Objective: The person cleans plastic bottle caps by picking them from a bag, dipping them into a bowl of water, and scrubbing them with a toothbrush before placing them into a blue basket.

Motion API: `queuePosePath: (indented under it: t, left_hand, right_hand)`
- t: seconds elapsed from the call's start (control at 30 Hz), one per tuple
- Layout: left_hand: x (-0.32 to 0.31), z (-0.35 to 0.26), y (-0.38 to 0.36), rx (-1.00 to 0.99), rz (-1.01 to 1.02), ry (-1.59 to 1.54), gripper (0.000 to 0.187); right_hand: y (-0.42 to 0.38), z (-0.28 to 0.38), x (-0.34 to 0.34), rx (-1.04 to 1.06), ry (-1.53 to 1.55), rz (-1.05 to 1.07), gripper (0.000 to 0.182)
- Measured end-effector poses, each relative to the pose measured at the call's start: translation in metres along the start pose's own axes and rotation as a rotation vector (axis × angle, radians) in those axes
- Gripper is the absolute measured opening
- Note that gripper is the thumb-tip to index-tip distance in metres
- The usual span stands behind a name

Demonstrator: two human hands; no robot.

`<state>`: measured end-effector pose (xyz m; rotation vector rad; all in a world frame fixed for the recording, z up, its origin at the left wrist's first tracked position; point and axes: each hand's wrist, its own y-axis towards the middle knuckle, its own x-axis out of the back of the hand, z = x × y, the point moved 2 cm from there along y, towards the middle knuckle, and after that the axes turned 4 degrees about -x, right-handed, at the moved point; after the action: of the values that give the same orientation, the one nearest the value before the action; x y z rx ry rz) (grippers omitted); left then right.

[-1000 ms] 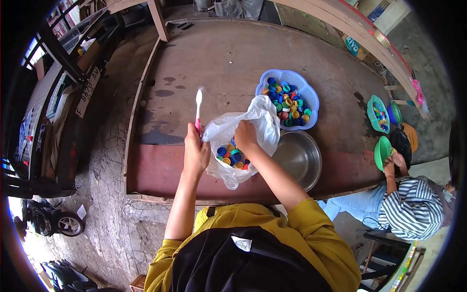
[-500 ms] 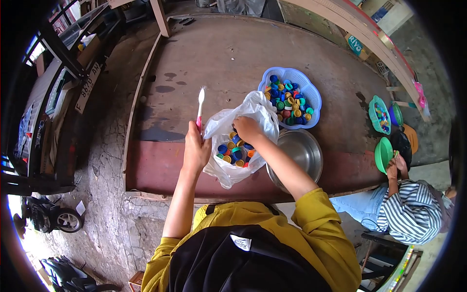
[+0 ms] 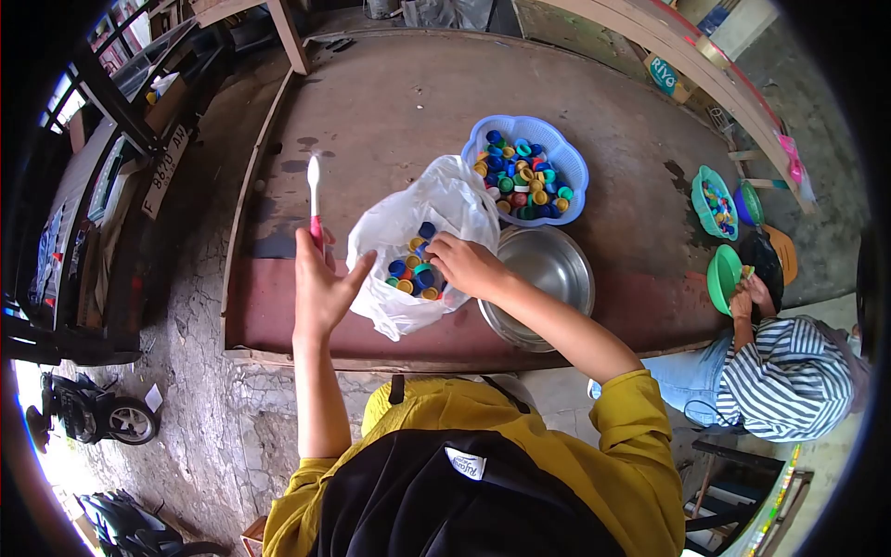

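Observation:
A pink and white toothbrush (image 3: 314, 190) stands bristles up in my left hand (image 3: 323, 288), its thumb spread toward the bag. The white plastic bag (image 3: 371, 302) lies open on the table, with several coloured bottle caps (image 3: 406, 287) inside. My right hand (image 3: 469, 266) reaches over the bag's right side, fingers bent together at the caps; what they hold, if anything, is hidden. A blue basket (image 3: 577, 172) full of caps sits behind and to the right. Partly under my right forearm is a steel bowl (image 3: 566, 269).
The brown table (image 3: 390, 102) has a raised wooden edge. At the right, a person in a striped shirt (image 3: 789, 376) holds a green bowl (image 3: 722, 278) near a turquoise basket (image 3: 703, 209) of caps. A wooden beam (image 3: 687, 51) crosses the upper right.
My left hand has moved left with the toothbrush, away from the bag's rim. My right hand has shifted toward the bag's lower right part. The camera view has shifted slightly.

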<state>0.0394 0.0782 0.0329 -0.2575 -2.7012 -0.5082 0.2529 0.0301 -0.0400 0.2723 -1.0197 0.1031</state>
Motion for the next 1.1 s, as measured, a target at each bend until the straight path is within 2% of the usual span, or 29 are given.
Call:
queuePosePath:
  t: [0.03, 0.07, 0.17, 0.2, 0.33, 0.53, 0.6, 0.7, 0.77, 0.83, 0.9, 1.1]
  left_hand:
    - [0.0, -0.014, -0.004, 0.037, -0.005, -0.034, 0.044]
    - [-0.002, -0.026, -0.009, -0.012, 0.0, -0.044, 0.034]
    - [-0.022, -0.03, -0.026, -0.038, 0.035, -0.276, 0.025]
    - [-0.028, -0.034, -0.032, -0.07, 0.066, -0.265, 0.02]
    - [-0.056, -0.041, -0.055, -0.024, 0.159, -0.282, 0.019]
    - [-0.104, -0.046, -0.082, 0.096, 0.244, -0.369, 0.019]
    - [-0.116, -0.05, -0.093, 0.2, 0.323, -0.39, 0.021]
    - [-0.134, -0.048, -0.107, 0.125, 0.413, -0.25, 0.026]
    - [-0.143, -0.046, -0.116, 0.097, 0.396, -0.294, 0.026]
    - [-0.142, -0.055, -0.118, 0.177, 0.451, -0.246, 0.026]
    - [-0.143, -0.054, -0.118, 0.175, 0.449, -0.228, 0.026]
    - [-0.148, -0.048, -0.116, 0.177, 0.428, -0.203, 0.027]
  right_hand:
    - [-0.007, 0.002, 0.005, 0.024, 0.018, -0.025, 0.014]
    - [-0.014, 0.001, 0.013, 0.073, 0.054, -0.047, 0.015]
    - [-0.035, -0.016, 0.028, 0.173, 0.134, -0.169, 0.014]
    - [-0.043, -0.02, 0.036, 0.134, 0.173, -0.181, 0.015]
    - [-0.085, -0.041, 0.064, -0.022, 0.311, -0.271, 0.019]
    - [-0.145, -0.09, 0.057, -0.375, 0.458, -0.386, 0.031]
    - [-0.152, -0.095, 0.055, -0.327, 0.404, -0.348, 0.032]
    - [-0.156, -0.104, 0.046, -0.291, 0.437, -0.283, 0.032]
    - [-0.151, -0.1, 0.046, -0.301, 0.412, -0.231, 0.031]
    - [-0.15, -0.104, 0.038, -0.302, 0.41, -0.184, 0.026]
    - [-0.149, -0.109, 0.028, -0.323, 0.459, -0.112, 0.024]
    - [-0.147, -0.115, 0.017, -0.247, 0.336, -0.123, 0.026]
